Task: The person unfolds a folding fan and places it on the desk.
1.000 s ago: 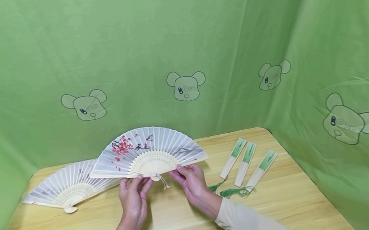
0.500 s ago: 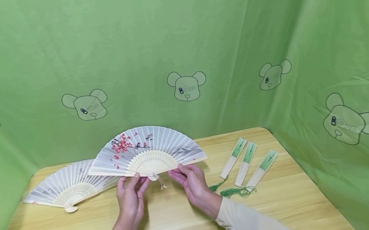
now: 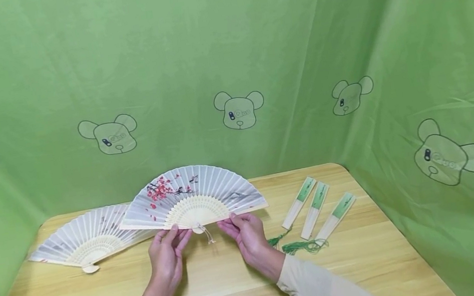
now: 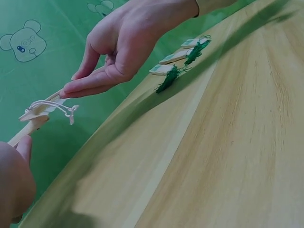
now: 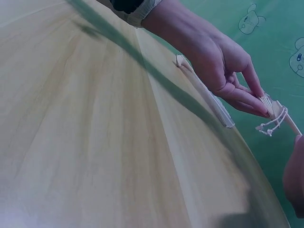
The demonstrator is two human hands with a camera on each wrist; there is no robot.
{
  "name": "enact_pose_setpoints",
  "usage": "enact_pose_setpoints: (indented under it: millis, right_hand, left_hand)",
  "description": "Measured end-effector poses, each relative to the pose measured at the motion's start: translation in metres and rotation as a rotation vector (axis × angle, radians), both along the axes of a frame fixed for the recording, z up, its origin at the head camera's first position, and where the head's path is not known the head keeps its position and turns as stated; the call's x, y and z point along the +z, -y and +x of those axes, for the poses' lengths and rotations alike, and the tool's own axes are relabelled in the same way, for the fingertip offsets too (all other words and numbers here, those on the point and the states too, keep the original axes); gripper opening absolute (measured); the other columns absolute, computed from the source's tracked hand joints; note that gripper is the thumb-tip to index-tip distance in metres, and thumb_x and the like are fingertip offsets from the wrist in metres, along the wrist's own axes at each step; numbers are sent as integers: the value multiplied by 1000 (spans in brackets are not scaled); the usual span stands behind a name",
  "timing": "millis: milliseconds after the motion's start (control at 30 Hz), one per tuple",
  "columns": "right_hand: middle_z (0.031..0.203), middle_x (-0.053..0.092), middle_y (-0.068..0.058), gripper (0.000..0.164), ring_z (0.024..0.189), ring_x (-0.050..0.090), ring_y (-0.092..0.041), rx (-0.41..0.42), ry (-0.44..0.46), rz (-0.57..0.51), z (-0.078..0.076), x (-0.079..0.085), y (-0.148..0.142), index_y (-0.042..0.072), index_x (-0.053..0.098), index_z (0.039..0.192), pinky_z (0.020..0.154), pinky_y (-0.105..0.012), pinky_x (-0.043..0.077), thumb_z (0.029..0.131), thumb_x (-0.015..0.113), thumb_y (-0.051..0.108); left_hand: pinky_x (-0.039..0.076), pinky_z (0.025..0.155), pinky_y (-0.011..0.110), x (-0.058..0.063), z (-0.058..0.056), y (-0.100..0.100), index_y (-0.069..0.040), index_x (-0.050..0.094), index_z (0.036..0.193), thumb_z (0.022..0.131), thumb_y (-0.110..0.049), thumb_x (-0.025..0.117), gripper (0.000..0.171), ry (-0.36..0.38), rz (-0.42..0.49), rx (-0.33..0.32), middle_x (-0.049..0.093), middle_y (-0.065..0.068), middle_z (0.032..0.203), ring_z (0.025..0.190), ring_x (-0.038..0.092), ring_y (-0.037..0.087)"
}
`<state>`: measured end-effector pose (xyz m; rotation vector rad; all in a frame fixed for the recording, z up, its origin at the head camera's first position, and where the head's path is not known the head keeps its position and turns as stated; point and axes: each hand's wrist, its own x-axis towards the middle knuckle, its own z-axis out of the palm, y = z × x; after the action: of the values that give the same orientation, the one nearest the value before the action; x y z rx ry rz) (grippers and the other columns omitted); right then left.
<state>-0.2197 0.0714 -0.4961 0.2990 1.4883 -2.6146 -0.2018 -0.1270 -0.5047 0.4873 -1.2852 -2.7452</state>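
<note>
Pinching the spread blossom fan (image 3: 208, 187) thumb-to-finger, with left hand (image 3: 165, 255) at its 7 o'clock, right hand (image 3: 248, 237) at its 4!

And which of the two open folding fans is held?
The red-blossom folding fan, pinched by the left hand and the right hand; the other folding fan lies on the table.

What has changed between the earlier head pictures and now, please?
Very little. The blossom-printed fan has dipped slightly since half a second ago, and over the full second the left hand has shifted a touch leftward. Nothing was taken hold of or let go. The right hand stayed nearly in place, both hands gripping the fan's lower edge; the other open fan and the three folded fans lie as before.
</note>
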Motion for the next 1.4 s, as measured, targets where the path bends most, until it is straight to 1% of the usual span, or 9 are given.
enact_pose_setpoints:
  millis: [133, 300, 500, 733, 967, 1133, 1300, 1400]
  right_hand:
    - [100, 64, -13, 17, 92, 76, -21, -9, 15, 9, 2, -2, 0, -11, 45, 117, 100, -32, 64, 106, 51, 1]
    - [102, 64, -14, 19, 92, 76, -21, -14, 28, 11, 2, -6, 1, -12, 44, 118, 101, -33, 64, 105, 52, 1]
    - [103, 63, -15, 20, 93, 76, -21, -13, 35, 20, 3, -11, 1, -11, 43, 118, 100, -33, 64, 105, 52, 1]
    - [105, 62, -15, 19, 94, 76, -21, -8, 54, 36, 3, -19, 2, -11, 43, 119, 100, -32, 64, 105, 50, 0]
    - [105, 63, -17, 22, 93, 76, -24, -11, 56, 42, 5, -22, 3, -11, 41, 121, 100, -34, 64, 105, 51, -1]
    - [109, 62, -18, 25, 96, 76, -25, 8, 61, 56, 7, -24, 3, -14, 41, 124, 101, -35, 64, 105, 50, 0]
    - [104, 68, -20, 29, 99, 77, -29, 35, 49, 62, 9, -29, 3, -18, 44, 126, 101, -37, 64, 105, 50, 1]
    - [102, 70, -21, 30, 101, 77, -30, 49, 52, 64, 10, -30, 3, -18, 45, 127, 101, -38, 64, 105, 51, 2]
  left_hand:
    - [62, 103, 32, -3, 0, 0, 4, 48, 118, 106, -2, 51, 13, 32, -3, -8, 68, 6, 96, 91, 76, 16]
    - [62, 103, 31, -5, -1, 0, 6, 47, 120, 106, 0, 48, 15, 48, -9, -15, 68, 7, 94, 90, 76, 16]
    - [63, 101, 31, -8, 1, 1, 6, 48, 114, 105, 2, 49, 9, 64, -19, -15, 68, 7, 92, 88, 77, 17]
    - [63, 100, 32, -14, 1, 4, 5, 48, 114, 104, 2, 50, 10, 90, -39, -30, 68, 8, 91, 87, 78, 17]
    - [64, 100, 33, -18, 0, 8, 7, 47, 121, 104, 0, 52, 19, 126, -75, -51, 70, 7, 92, 90, 78, 19]
    - [65, 98, 34, -20, 0, 13, 9, 49, 121, 103, 1, 53, 20, 145, -115, -73, 72, 9, 91, 88, 78, 19]
    - [66, 96, 33, -22, 0, 21, 12, 49, 127, 104, 0, 51, 27, 166, -169, -110, 74, 11, 89, 86, 78, 19]
    - [66, 95, 33, -22, -2, 27, 14, 49, 130, 104, -1, 51, 30, 173, -195, -134, 74, 11, 89, 87, 79, 19]
